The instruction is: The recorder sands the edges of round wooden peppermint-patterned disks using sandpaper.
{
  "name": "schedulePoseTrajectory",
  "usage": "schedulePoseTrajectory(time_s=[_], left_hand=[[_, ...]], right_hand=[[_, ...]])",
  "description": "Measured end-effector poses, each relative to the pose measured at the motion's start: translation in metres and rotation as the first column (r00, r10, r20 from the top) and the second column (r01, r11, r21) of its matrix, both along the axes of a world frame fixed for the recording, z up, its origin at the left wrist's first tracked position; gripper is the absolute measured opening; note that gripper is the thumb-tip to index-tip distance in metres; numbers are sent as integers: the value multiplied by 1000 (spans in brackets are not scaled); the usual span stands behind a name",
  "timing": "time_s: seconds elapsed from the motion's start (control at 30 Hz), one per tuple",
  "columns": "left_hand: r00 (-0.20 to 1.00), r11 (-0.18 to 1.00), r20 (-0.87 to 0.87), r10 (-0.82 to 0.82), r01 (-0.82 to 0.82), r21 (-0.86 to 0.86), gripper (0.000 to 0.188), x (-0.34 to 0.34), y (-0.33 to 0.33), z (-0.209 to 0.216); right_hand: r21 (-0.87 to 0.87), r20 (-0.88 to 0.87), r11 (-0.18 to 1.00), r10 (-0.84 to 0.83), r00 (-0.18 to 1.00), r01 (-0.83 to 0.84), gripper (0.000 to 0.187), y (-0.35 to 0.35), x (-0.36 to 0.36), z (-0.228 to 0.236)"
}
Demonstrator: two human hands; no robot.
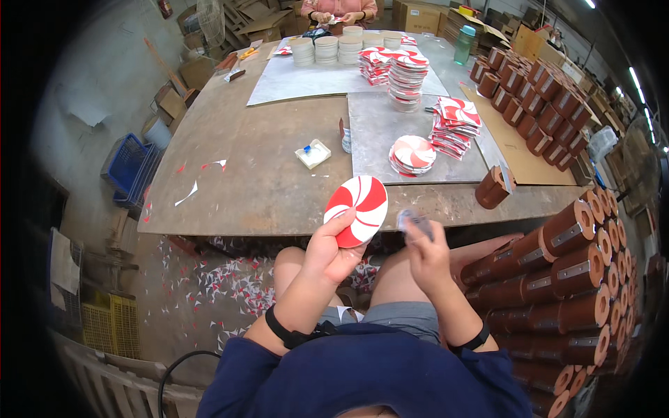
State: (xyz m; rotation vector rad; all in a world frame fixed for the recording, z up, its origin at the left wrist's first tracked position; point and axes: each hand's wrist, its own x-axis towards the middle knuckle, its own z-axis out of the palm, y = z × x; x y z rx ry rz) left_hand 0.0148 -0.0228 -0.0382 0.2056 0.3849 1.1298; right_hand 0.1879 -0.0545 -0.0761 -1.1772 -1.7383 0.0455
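Observation:
My left hand (333, 252) grips a round disc (369, 202) with a red and white swirl, tilted up over the table's near edge, the thumb lying across its face. Just right of the disc, my right hand (429, 259) is closed on a small grey block (416, 224); motion blurs it and its kind is unclear. Block and disc are apart. Beyond my hands lie a short stack of swirl discs (412, 155) and a pile of square swirl sheets (458, 120). A shallow white dish (313, 155) with a blue bit in it sits on the table.
Pale disc stacks (326, 51) and a taller swirl stack (407, 82) stand farther back, near a green bottle (464, 46). Brown cylinders (535, 97) crowd the right; more are piled beside my right arm (550, 299). Scraps (233, 292) litter the floor. Another person's hands (340, 17) work opposite.

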Motion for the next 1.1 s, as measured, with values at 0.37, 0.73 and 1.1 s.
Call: schedulePoseTrajectory(time_s=[0.37,0.73,1.1], left_hand=[[1000,1000,-11,22,-22,-20,36,3,-8,3],[991,990,-80,107,-114,-80,31,13,3,-13],[974,983,-148,174,-181,-35,32,10,-3,-11]], right_hand=[[44,-40,997,-68,997,70,35,-3,-7,14],[113,79,994,1,997,-10,31,-12,-13,-5],[161,41,987,-8,999,1,28,-20,-21,0]])
